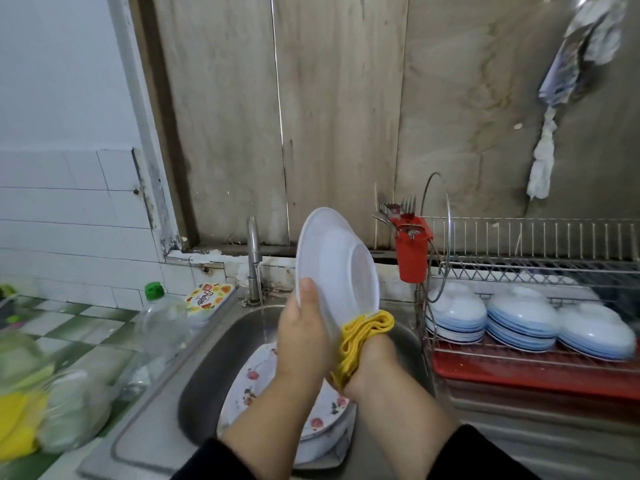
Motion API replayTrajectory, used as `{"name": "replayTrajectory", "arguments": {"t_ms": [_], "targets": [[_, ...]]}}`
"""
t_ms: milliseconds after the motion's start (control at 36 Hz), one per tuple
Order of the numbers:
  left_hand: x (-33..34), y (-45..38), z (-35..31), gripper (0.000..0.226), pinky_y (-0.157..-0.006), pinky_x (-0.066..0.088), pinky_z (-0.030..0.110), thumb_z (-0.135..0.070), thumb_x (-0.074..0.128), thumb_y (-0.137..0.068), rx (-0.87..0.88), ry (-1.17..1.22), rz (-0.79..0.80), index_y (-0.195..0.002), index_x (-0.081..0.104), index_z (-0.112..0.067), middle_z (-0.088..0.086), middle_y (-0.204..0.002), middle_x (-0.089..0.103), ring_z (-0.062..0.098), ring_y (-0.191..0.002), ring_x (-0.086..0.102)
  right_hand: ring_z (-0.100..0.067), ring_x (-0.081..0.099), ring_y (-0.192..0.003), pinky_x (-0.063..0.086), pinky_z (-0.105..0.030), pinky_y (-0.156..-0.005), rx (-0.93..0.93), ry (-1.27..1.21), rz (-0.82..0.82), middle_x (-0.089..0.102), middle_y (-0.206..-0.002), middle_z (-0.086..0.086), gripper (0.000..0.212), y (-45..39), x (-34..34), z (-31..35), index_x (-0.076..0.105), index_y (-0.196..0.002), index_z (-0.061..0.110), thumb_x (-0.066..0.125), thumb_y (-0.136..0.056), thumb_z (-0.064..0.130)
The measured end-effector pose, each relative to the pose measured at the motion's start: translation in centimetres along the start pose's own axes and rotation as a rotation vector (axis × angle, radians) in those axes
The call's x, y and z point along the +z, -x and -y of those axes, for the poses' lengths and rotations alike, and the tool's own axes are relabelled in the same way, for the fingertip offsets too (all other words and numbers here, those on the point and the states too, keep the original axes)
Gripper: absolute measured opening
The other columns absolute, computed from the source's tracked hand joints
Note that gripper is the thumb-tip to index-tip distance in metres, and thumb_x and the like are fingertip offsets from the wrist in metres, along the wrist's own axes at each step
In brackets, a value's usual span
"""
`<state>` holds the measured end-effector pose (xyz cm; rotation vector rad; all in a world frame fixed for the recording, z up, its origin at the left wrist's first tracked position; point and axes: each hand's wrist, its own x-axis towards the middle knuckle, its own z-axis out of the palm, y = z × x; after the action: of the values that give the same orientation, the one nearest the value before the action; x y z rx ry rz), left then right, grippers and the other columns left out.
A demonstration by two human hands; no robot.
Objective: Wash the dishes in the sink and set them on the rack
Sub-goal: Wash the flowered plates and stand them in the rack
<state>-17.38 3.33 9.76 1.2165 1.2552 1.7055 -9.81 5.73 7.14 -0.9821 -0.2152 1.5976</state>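
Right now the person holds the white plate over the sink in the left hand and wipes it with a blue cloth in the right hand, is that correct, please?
Nearly. The cloth is yellow, not blue, as the head view shows. The rest stands: the left hand holds the white plate over the sink, and the right hand wipes it.

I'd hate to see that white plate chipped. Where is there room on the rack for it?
The rack's upper wire tier looks bare between the red cutlery holder and the frame's right edge. The lower tier is crowded with upturned bowl stacks. The sink already holds flowered plates.
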Motion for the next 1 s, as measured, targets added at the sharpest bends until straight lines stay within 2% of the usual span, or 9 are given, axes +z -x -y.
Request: {"name": "replayTrajectory", "arguments": {"t_ms": [83,167,361,444,500,583,750,917,1000], "targets": [[0.1,0.8,1.6,0.024,-0.062,0.038,0.002,-0.039,0.029,-0.098,0.100,-0.126,0.155,-0.087,0.049,-0.032,-0.015,-0.084,0.056,-0.007,-0.079,0.051,-0.032,0.060,-0.089,0.042,-0.047,-0.092,0.214,0.025,0.129,0.071,-0.097,-0.016,0.047,0.3,0.3,0.1,0.068,-0.100,0.011,0.045,-0.091,0.051],[-0.1,0.9,2.9,0.031,-0.066,0.038,0.003,-0.055,0.025,-0.092,0.182,-0.258,0.287,-0.088,0.048,-0.035,-0.012,-0.087,0.057,-0.005,-0.081,0.054,-0.033,0.060,-0.085,0.034,-0.047,-0.104,0.209,0.045,0.117,0.071,-0.074,-0.017,0.041,-0.9,-0.3,0.1,0.067,-0.085,0.006,0.049,-0.092,0.042],[-0.6,1.8,5.0,0.052,-0.076,0.035,0.004,-0.077,0.005,-0.082,0.420,-0.441,0.470,-0.102,0.050,-0.057,-0.026,-0.091,0.054,-0.010,-0.088,0.049,-0.028,0.057,-0.109,0.041,-0.043,-0.100,0.324,0.111,0.131,0.066,-0.106,-0.014,0.040,-1.5,-0.5,2.1,0.067,-0.109,0.008,0.047,-0.094,0.039],[-1.1,1.9,6.3,0.081,-0.089,0.037,0.020,-0.072,-0.002,-0.086,0.492,-0.610,0.549,-0.128,0.053,-0.027,0.002,-0.108,0.057,0.007,-0.099,0.047,-0.033,0.054,-0.118,0.038,-0.044,-0.103,0.304,0.156,0.211,0.061,-0.124,-0.014,0.052,-2.3,-0.4,2.8,0.061,-0.124,0.011,0.047,-0.091,0.049],[-1.6,1.8,6.3,0.083,-0.089,0.033,0.013,-0.068,-0.001,-0.089,0.514,-0.666,0.580,-0.135,0.048,-0.020,-0.008,-0.105,0.055,-0.004,-0.101,0.045,-0.039,0.051,-0.121,0.032,-0.049,-0.106,0.296,0.223,0.260,0.057,-0.130,-0.018,0.062,-2.2,-0.7,3.2,0.055,-0.131,0.012,0.046,-0.087,0.055],[-2.3,1.0,5.8,0.089,-0.081,0.021,0.000,-0.073,-0.003,-0.085,0.576,-0.773,0.634,-0.133,0.050,-0.019,-0.021,-0.089,0.036,-0.009,-0.087,0.036,-0.042,0.053,-0.114,0.036,-0.060,-0.100,0.281,0.192,0.348,0.057,-0.127,-0.023,0.069,-1.4,-1.3,3.4,0.056,-0.128,0.010,0.036,-0.087,0.061],[-4.4,-1.3,4.5,0.097,-0.077,0.022,0.004,-0.085,0.002,-0.071,0.662,-0.935,0.762,-0.144,0.035,-0.031,-0.013,-0.099,0.032,-0.005,-0.090,0.025,-0.040,0.069,-0.079,0.048,-0.048,-0.079,0.035,0.045,0.484,0.071,-0.092,-0.024,0.086,0.8,-2.7,4.1,0.066,-0.103,0.008,0.026,-0.081,0.080],[-5.8,-3.1,4.3,0.075,-0.076,0.029,0.014,-0.078,0.013,-0.081,0.688,-0.939,0.749,-0.137,0.044,-0.038,-0.011,-0.095,0.045,0.002,-0.089,0.041,-0.035,0.070,-0.066,0.054,-0.051,-0.053,0.005,0.004,0.623,0.072,-0.082,-0.020,0.072,2.8,-2.6,3.3,0.078,-0.068,0.008,0.036,-0.089,0.063],[-6.7,-3.1,5.6,0.049,-0.080,0.044,0.026,-0.053,0.040,-0.087,0.771,-0.843,0.547,-0.124,0.063,-0.028,-0.002,-0.094,0.062,0.009,-0.088,0.050,-0.037,0.070,-0.073,0.055,-0.053,-0.063,-0.037,-0.032,0.579,0.072,-0.090,-0.022,0.067,2.8,-2.1,2.4,0.078,-0.074,0.007,0.040,-0.087,0.060]]}}
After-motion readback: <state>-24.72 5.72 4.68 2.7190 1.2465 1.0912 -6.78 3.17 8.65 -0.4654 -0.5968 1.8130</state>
